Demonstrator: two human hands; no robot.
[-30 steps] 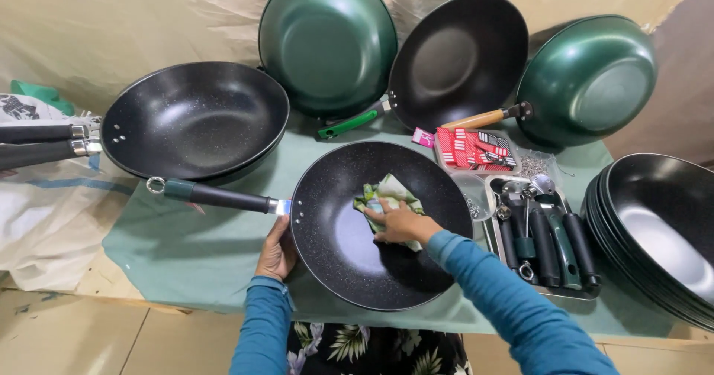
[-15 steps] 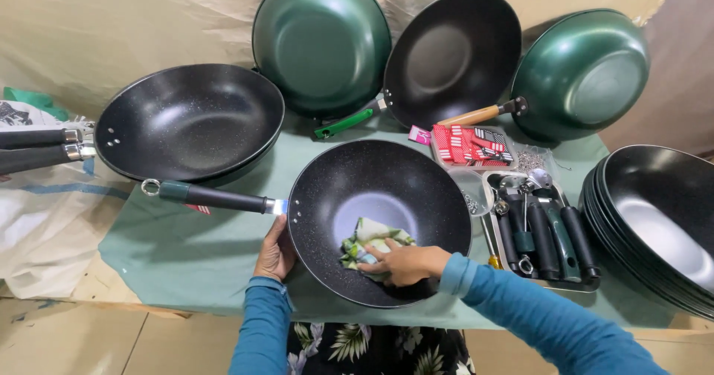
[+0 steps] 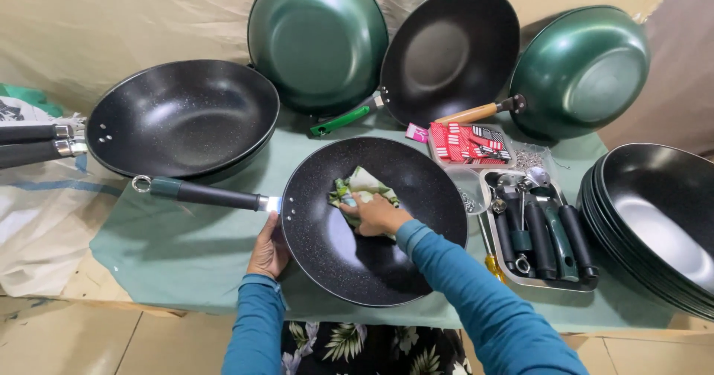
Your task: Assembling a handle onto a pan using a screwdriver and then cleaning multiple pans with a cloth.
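Far left: two dark handles [image 3: 33, 143] with metal collars lay over a white sack [image 3: 37, 219]. Beside them, a large black speckled wok [image 3: 182, 118] sat on the green table cover [image 3: 186, 249].

Left hand [image 3: 269, 252]: gripped the near left rim of the black pan [image 3: 372, 222], just below where its long dark handle [image 3: 201, 194] joined the bowl. The pan lay flat at the centre front of the table.

Right hand [image 3: 378, 214]: pressed down, fingers closed over a green-and-white cloth [image 3: 362, 191], inside the pan, on the upper middle of its floor. The two hands were apart.

Back row, leaning on the beige backdrop: a green wok [image 3: 318, 40] showing its underside, a black pan [image 3: 450, 52] with a green handle, and a second green wok [image 3: 584, 70] with a wooden handle.

Right of the centre pan: a red patterned packet [image 3: 465, 143], then a metal tray [image 3: 547, 230] of loose dark and green handles.

Far right: a stack of black pans [image 3: 654, 222].
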